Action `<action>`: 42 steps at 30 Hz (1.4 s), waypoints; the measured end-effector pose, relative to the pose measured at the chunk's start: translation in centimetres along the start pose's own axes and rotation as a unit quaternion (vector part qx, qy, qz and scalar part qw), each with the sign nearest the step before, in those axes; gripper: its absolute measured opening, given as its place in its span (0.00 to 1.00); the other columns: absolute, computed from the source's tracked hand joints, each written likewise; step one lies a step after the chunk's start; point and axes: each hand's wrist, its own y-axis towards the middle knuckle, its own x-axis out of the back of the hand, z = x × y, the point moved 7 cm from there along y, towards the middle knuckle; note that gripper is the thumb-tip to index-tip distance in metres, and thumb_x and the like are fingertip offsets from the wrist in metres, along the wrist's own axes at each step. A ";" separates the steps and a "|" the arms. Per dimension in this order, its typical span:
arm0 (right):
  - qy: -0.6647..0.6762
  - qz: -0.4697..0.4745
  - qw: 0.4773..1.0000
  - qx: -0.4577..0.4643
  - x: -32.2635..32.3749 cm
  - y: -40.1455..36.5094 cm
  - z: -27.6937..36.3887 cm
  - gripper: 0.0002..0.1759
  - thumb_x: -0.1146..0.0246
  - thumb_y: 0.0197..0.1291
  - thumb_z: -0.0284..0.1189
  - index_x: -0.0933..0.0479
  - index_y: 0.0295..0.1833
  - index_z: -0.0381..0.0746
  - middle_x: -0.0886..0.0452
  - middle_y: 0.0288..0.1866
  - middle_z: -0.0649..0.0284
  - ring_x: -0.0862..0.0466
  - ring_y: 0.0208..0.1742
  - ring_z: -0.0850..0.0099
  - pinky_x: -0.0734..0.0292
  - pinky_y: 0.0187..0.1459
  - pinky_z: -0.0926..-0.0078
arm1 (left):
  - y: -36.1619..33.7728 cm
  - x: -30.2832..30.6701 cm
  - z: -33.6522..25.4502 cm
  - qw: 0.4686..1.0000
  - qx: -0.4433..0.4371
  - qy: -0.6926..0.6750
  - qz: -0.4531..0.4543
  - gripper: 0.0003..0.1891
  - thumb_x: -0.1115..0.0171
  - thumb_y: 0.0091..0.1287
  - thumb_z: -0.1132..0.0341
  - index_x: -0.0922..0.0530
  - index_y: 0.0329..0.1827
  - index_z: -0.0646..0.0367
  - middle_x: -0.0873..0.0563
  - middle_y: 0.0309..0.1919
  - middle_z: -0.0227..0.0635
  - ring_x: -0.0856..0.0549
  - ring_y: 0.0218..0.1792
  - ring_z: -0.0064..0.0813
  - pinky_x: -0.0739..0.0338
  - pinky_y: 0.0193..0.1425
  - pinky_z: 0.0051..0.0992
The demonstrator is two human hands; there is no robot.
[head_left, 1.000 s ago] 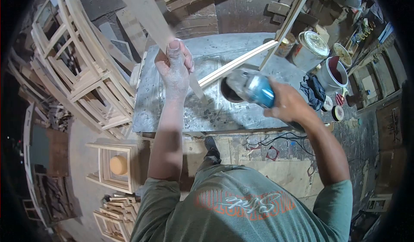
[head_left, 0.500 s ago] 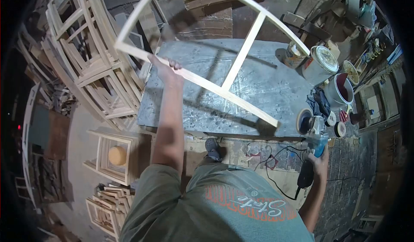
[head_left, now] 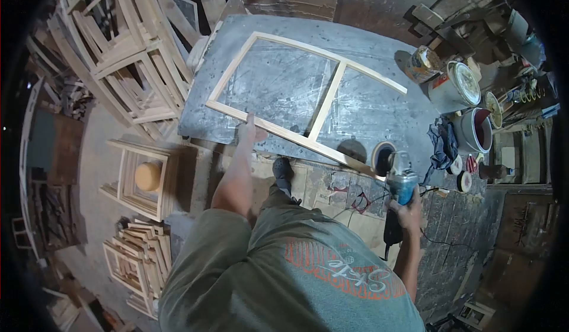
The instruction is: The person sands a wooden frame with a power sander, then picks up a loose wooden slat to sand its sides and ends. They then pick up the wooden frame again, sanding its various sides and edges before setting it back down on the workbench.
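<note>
Frame (head_left: 324, 107) now flat — sander (head_left: 402, 185), "State" shirt (head_left: 284, 296)

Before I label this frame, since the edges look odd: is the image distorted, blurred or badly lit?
Head view: strong fisheye bows the wooden frame and table edges; black vignette swallows the corners; the centre is well lit; the sander shows no motion blur.

Pale wooden frame (head_left: 326, 100) lies flat; blue sander (head_left: 402, 185) near its corner.

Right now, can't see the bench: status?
Left hand grips frame, flat on table. Right hand holds sander at table edge. Paint cans apart.
</note>
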 end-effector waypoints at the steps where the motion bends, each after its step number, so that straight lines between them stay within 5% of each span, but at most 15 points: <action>1: -0.015 -0.005 1.000 0.024 -0.5 0.3 0.1 0.39 0.28 0.37 0.23 0.31 0.61 0.33 0.19 0.49 0.57 0.20 0.48 0.65 0.25 0.54 0.70 | -0.8 1.0 -0.8 0.989 -0.034 0.143 0.021 0.38 0.53 0.69 0.31 0.21 0.35 0.66 0.14 0.28 0.45 0.13 0.30 0.36 0.17 0.35 0.33; 3: -0.044 -0.013 0.997 0.068 -1.6 0.7 -0.5 0.39 0.26 0.36 0.24 0.31 0.60 0.33 0.18 0.49 0.55 0.20 0.48 0.64 0.25 0.54 0.69 | -2.7 2.0 -1.4 0.901 -0.095 0.417 0.066 0.38 0.54 0.71 0.35 0.16 0.27 0.67 0.13 0.22 0.47 0.11 0.25 0.37 0.14 0.38 0.31; 7: -0.133 0.013 0.990 0.035 -3.5 0.6 -1.6 0.44 0.23 0.33 0.29 0.31 0.61 0.33 0.17 0.49 0.50 0.18 0.48 0.57 0.25 0.55 0.64 | -6.0 -0.3 3.1 0.925 -0.096 0.339 0.140 0.29 0.53 0.74 0.45 0.17 0.30 0.63 0.13 0.21 0.41 0.13 0.22 0.32 0.18 0.29 0.30; 9: -0.185 0.020 0.982 0.029 -4.7 0.5 -1.9 0.44 0.23 0.35 0.30 0.32 0.62 0.34 0.16 0.46 0.48 0.16 0.47 0.52 0.24 0.53 0.62 | -11.8 -3.9 5.3 0.953 -0.016 0.183 0.242 0.20 0.47 0.74 0.53 0.17 0.39 0.62 0.14 0.24 0.37 0.15 0.21 0.27 0.20 0.27 0.27; 13: -0.258 0.086 0.961 0.052 -8.9 2.2 -0.2 0.46 0.23 0.37 0.32 0.34 0.65 0.36 0.16 0.46 0.44 0.16 0.48 0.45 0.23 0.51 0.57 | -22.5 -10.3 5.3 0.862 0.028 0.208 0.461 0.19 0.41 0.73 0.52 0.19 0.47 0.63 0.16 0.29 0.35 0.17 0.24 0.23 0.21 0.28 0.25; 16: -0.303 0.153 0.938 0.069 -12.2 4.9 1.5 0.49 0.24 0.38 0.34 0.37 0.69 0.37 0.17 0.47 0.41 0.17 0.49 0.41 0.23 0.50 0.52 | -24.9 -12.6 5.9 0.824 -0.010 0.223 0.521 0.22 0.44 0.73 0.48 0.19 0.38 0.62 0.14 0.29 0.34 0.15 0.28 0.24 0.19 0.33 0.25; 27: -0.397 0.191 0.878 0.185 -17.7 21.6 7.4 0.53 0.26 0.36 0.43 0.35 0.69 0.31 0.18 0.48 0.37 0.18 0.53 0.41 0.23 0.55 0.53 | -15.0 -1.6 6.7 0.884 -0.102 0.295 0.349 0.25 0.43 0.73 0.47 0.18 0.38 0.65 0.15 0.29 0.37 0.16 0.31 0.24 0.22 0.36 0.26; 33: -0.395 0.116 0.901 0.140 -17.2 31.8 8.6 0.50 0.25 0.37 0.43 0.33 0.66 0.27 0.19 0.54 0.36 0.19 0.57 0.44 0.23 0.57 0.57 | -14.1 4.0 8.0 0.936 0.015 0.258 0.239 0.24 0.42 0.73 0.48 0.17 0.39 0.66 0.15 0.28 0.36 0.16 0.31 0.23 0.22 0.37 0.27; 39: -0.332 0.197 0.905 0.179 -18.3 28.2 8.8 0.46 0.26 0.39 0.43 0.30 0.61 0.24 0.18 0.48 0.35 0.17 0.53 0.42 0.23 0.55 0.56 | -14.1 3.8 10.0 0.943 0.005 0.240 0.230 0.24 0.42 0.73 0.48 0.18 0.40 0.66 0.15 0.27 0.35 0.17 0.30 0.23 0.23 0.37 0.28; 42: -0.427 0.173 0.866 0.193 -19.1 24.2 8.6 0.47 0.27 0.39 0.44 0.30 0.62 0.22 0.18 0.45 0.34 0.17 0.50 0.41 0.22 0.52 0.54 | -13.7 2.9 11.3 0.938 0.001 0.248 0.243 0.24 0.43 0.73 0.48 0.18 0.40 0.65 0.15 0.28 0.34 0.17 0.30 0.23 0.23 0.38 0.28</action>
